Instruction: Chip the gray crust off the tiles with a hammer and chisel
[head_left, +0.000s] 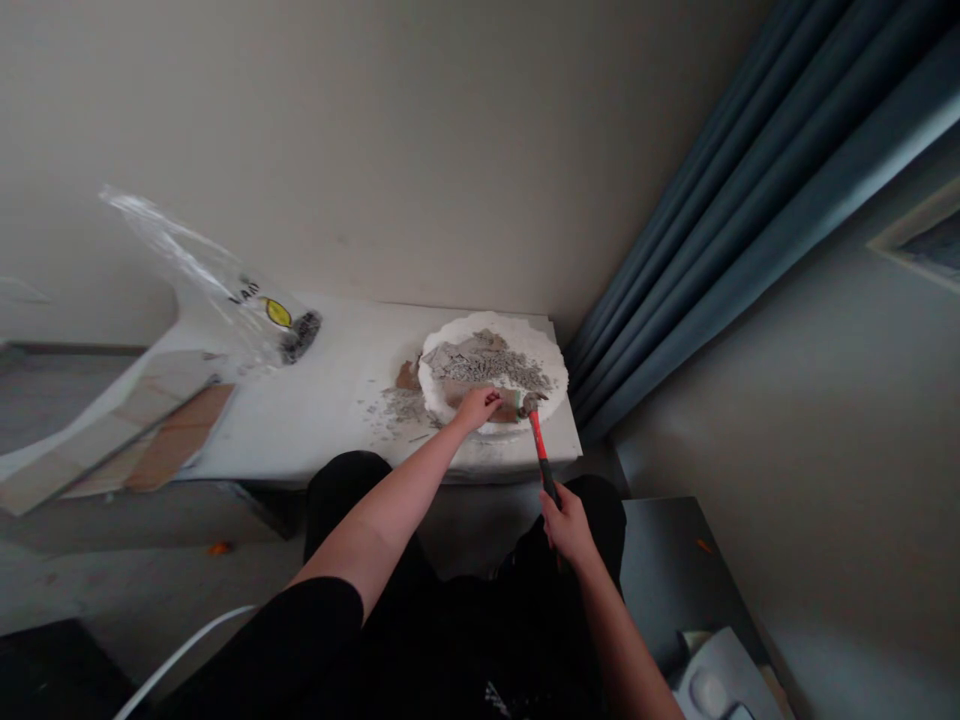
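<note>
My right hand (568, 524) is wrapped round the lower handle of a hammer (539, 440) with a red and black grip. The hammer's head is at the near right part of a white, ragged-edged round sheet or tray (555, 355). My left hand (478, 408) is over the near edge of this white thing, its fingers pinched together; what they hold is too small to make out. Between the left hand and the hammer head lies a flat brownish piece (508, 406). Behind the hands, grey crumbled rubble (487, 360) is spread on the white thing.
A white-covered table (345, 400) runs along the wall, with grey crumbs (405, 408) left of the white sheet. Further left are a clear plastic bag (225, 290) and cardboard pieces (176, 440). A blue-grey curtain (697, 230) hangs at the right. My knees are at the table's front edge.
</note>
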